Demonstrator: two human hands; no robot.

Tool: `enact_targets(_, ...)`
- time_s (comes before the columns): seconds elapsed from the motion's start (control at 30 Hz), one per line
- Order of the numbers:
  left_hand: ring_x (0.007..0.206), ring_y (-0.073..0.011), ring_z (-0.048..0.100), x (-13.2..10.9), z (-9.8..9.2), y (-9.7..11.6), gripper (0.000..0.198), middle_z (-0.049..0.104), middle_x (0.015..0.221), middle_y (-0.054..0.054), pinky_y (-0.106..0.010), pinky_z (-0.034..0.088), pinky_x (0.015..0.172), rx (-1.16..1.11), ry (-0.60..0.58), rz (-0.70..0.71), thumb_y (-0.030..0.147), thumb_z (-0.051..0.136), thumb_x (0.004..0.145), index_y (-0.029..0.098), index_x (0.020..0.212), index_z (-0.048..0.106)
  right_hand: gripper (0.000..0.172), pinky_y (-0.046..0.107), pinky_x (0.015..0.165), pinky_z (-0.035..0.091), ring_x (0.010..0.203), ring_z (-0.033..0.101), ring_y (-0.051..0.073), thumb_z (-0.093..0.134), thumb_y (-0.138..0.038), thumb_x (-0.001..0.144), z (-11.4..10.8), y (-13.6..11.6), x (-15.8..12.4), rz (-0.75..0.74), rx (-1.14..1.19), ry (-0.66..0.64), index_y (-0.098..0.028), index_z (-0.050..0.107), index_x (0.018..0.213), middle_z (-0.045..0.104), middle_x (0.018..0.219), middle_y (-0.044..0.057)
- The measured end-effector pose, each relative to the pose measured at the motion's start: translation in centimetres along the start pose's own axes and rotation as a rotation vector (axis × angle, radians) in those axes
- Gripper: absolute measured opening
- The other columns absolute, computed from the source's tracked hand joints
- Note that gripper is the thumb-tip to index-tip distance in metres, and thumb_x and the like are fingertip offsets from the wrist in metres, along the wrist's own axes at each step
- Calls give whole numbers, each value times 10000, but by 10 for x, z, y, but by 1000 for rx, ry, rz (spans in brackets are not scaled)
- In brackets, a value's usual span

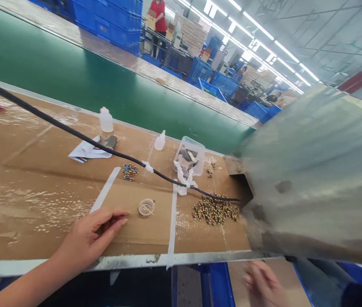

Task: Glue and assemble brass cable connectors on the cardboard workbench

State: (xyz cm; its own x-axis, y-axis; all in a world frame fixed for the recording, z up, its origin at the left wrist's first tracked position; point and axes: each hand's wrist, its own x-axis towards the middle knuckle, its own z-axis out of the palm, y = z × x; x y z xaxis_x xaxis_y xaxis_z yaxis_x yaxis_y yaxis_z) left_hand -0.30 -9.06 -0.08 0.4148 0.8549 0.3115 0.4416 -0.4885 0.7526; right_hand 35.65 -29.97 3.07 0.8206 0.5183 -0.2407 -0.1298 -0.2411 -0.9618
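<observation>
The cardboard (33, 213) is matt and scuffed, the green belt (65, 89) glossy

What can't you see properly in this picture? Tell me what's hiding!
All in the head view:
- right hand: blurred, below the table edge
- little parts: too small to tell what they are
- plastic box: its contents partly hidden by white strips
- grey metal hood: blurred, and hides the table's right end
- person in red: head cut off by the top edge
</observation>
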Motion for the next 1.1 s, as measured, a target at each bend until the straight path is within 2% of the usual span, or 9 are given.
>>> enact_targets(0.07, 754, -105, 702, 0, 1, 7, 186, 743, 884, 49, -110, 526, 706, -22, 14, 56, 412, 583, 874, 286, 958, 691, 311, 291, 567, 569, 576, 663, 173, 855, -422, 611, 47, 7, -19, 45, -73, -308, -188, 725, 769, 708, 665, 64)
enact_targets(0.1, 734, -95, 705, 0, 3, 11, 176, 746, 866, 60, -91, 524, 703, -42, 17, 75, 415, 591, 869, 293, 944, 694, 291, 307, 649, 580, 646, 689, 181, 811, -421, 686, 71, 8, -28, 48, -60, -433, -182, 735, 834, 731, 723, 72)
enact_targets(0.17, 714, -85, 709, -4, 6, 20, 162, 748, 837, 75, -69, 523, 698, -91, 2, 85, 421, 607, 862, 302, 921, 700, 289, 302, 682, 577, 655, 696, 169, 780, -410, 733, 117, 7, -43, 55, 1, -635, -174, 734, 892, 743, 742, 68)
enact_targets(0.23, 730, -90, 714, -9, 9, 28, 146, 749, 838, 73, -72, 530, 704, -133, -34, 68, 407, 622, 859, 302, 920, 703, 298, 287, 685, 574, 664, 702, 163, 774, -406, 743, 150, 5, -54, 75, 45, -740, -161, 724, 906, 743, 736, 65)
enact_targets(0.3, 767, -103, 715, -13, 11, 32, 133, 748, 865, 59, -96, 543, 727, -160, -63, 47, 374, 625, 864, 299, 940, 704, 317, 267, 672, 569, 691, 705, 160, 783, -398, 736, 168, 5, -61, 84, 73, -780, -153, 712, 923, 737, 752, 62)
enact_targets(0.53, 868, -135, 706, -24, 16, 26, 223, 724, 1000, 24, -156, 562, 787, -125, -27, 109, 295, 607, 884, 345, 1089, 681, 201, 231, 629, 519, 665, 653, 121, 746, -337, 783, 183, 9, -73, 8, 46, -804, -168, 693, 878, 712, 771, 33)
enact_targets(0.67, 903, -128, 693, -27, 20, 24, 227, 714, 1016, 17, -156, 542, 844, -84, 0, 171, 270, 594, 896, 338, 1094, 681, 203, 210, 602, 496, 621, 623, 103, 745, -345, 782, 190, 6, -79, 54, 87, -800, -156, 690, 833, 704, 698, 23)
enact_targets(0.9, 781, -103, 703, -21, 21, 29, 140, 740, 888, 40, -118, 541, 748, -137, -27, 87, 312, 590, 903, 286, 985, 700, 275, 180, 560, 472, 552, 587, 84, 749, -407, 769, 202, 5, -81, 116, 113, -774, -145, 666, 767, 664, 597, 2)
enact_targets(1.1, 731, -119, 709, -19, 23, 27, 126, 752, 848, 41, -136, 546, 680, -166, 23, 31, 326, 626, 866, 276, 948, 707, 319, 202, 565, 470, 600, 563, 108, 656, -455, 837, 212, 16, -93, -36, 35, -663, -149, 626, 749, 628, 660, 11)
